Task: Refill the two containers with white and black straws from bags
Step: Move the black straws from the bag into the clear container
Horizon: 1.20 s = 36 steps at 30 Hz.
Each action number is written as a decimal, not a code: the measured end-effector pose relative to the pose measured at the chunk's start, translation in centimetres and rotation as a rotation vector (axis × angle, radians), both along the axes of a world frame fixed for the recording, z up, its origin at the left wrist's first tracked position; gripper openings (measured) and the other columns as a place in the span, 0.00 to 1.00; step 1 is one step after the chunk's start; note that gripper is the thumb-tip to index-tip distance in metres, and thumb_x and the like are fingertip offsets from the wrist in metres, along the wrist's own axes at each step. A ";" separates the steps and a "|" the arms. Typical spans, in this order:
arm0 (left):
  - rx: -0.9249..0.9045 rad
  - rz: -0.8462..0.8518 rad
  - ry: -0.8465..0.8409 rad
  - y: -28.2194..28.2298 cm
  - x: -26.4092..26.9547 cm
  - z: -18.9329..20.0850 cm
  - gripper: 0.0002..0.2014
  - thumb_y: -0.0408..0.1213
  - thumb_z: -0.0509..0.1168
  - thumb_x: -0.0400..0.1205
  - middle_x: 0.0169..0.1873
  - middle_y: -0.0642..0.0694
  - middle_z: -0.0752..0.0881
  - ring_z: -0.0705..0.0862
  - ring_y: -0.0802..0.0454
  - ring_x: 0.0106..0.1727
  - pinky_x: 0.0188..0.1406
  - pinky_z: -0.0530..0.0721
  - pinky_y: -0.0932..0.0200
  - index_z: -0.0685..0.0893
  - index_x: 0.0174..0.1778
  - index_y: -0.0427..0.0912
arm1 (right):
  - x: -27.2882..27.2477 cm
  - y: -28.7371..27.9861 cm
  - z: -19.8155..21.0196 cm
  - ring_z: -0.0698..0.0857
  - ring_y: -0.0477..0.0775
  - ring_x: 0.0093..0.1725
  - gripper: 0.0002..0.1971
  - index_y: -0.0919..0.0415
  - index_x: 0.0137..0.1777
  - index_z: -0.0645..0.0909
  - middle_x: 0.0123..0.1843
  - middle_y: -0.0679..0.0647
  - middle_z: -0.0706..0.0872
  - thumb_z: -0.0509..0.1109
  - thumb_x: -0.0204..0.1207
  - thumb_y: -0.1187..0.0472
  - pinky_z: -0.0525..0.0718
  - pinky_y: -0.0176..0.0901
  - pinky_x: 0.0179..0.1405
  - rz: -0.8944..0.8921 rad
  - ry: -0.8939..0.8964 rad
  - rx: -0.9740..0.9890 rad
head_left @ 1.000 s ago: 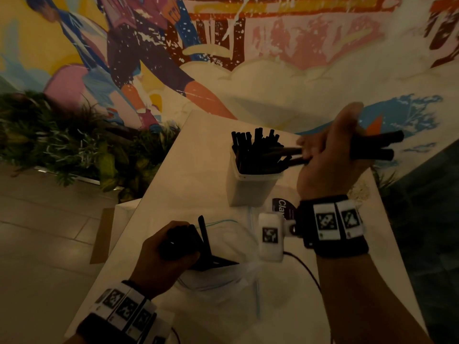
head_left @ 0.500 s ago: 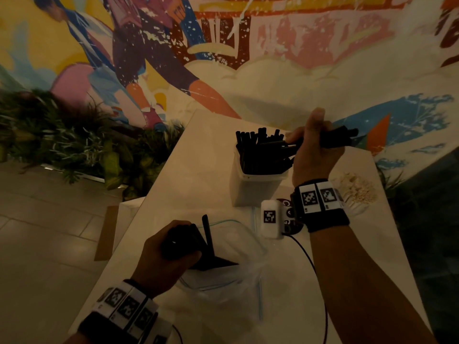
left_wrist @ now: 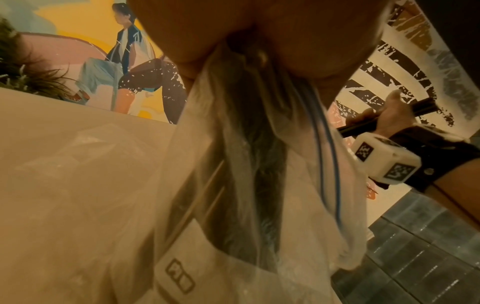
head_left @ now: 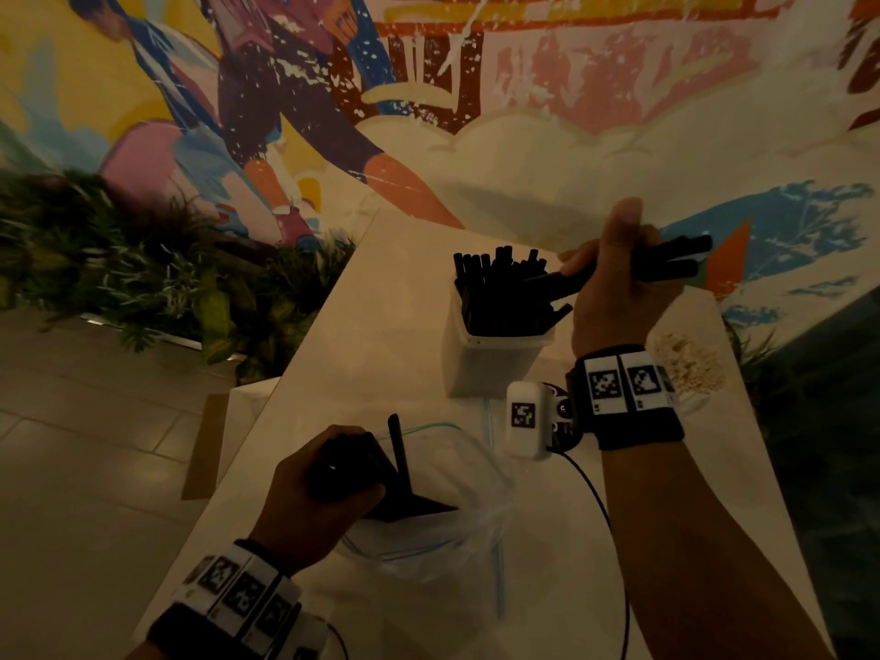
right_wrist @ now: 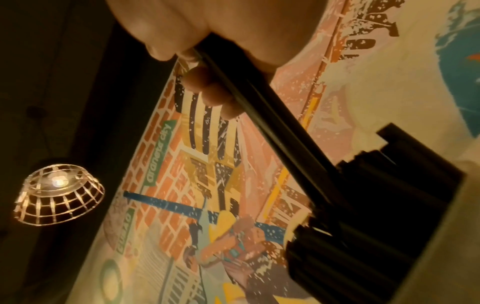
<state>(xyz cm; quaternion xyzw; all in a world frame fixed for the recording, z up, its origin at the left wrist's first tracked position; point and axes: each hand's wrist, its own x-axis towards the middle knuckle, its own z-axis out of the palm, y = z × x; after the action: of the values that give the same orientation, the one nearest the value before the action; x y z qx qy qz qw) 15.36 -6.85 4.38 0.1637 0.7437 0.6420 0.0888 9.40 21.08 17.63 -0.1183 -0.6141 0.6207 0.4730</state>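
Observation:
A white container (head_left: 490, 364) stands mid-table, packed with upright black straws (head_left: 495, 288). My right hand (head_left: 614, 288) is just right of its rim and grips a small bundle of black straws (head_left: 676, 262) held almost level, their left ends over the container; the same bundle (right_wrist: 272, 115) runs from my fingers (right_wrist: 207, 90) into the container in the right wrist view. My left hand (head_left: 328, 483) grips the clear bag (head_left: 428, 531) together with black straws (head_left: 397, 454) near the table's front. The bag (left_wrist: 249, 164) hangs from that hand in the left wrist view.
White straws (head_left: 690, 369) lie in a pale heap at the table's right side, behind my right wrist. The pale table (head_left: 371, 335) butts against a painted wall (head_left: 524, 111). Plants (head_left: 119, 259) line the floor to the left. A cable (head_left: 600, 507) trails from my right wrist.
My right hand has carried its bundle of black straws leftward and down to the container's rim, then tilted it slightly. My left hand has stayed on the bag.

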 end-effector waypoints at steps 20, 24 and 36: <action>-0.002 -0.002 0.018 0.1 0.0 0.1 0.21 0.50 0.73 0.56 0.46 0.61 0.86 0.85 0.65 0.48 0.43 0.83 0.75 0.80 0.45 0.70 | -2.8 0.8 -6.0 0.62 0.66 0.81 0.31 0.64 0.77 0.69 0.81 0.66 0.64 0.52 0.83 0.42 0.67 0.64 0.76 -0.154 -0.597 1.022; -0.002 -0.003 0.018 0.1 0.0 0.4 0.21 0.50 0.73 0.56 0.46 0.62 0.86 0.85 0.66 0.47 0.42 0.82 0.76 0.80 0.44 0.70 | -2.8 0.6 -7.5 0.55 0.62 0.83 0.31 0.56 0.79 0.65 0.84 0.57 0.58 0.42 0.84 0.39 0.54 0.72 0.77 -0.024 -1.011 1.153; -0.031 0.019 0.004 -0.2 -0.3 -0.5 0.24 0.51 0.74 0.57 0.48 0.57 0.86 0.85 0.60 0.50 0.48 0.86 0.65 0.81 0.49 0.60 | 5.1 -4.8 -4.5 0.85 0.35 0.44 0.09 0.53 0.55 0.85 0.46 0.46 0.89 0.72 0.77 0.54 0.83 0.32 0.48 0.236 -0.465 0.544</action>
<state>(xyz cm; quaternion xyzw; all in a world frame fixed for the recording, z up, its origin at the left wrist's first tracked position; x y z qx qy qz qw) 15.08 -7.03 3.87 0.1565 0.7553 0.6308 0.0838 14.48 16.32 13.12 -0.0544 -0.8568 0.4418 0.2604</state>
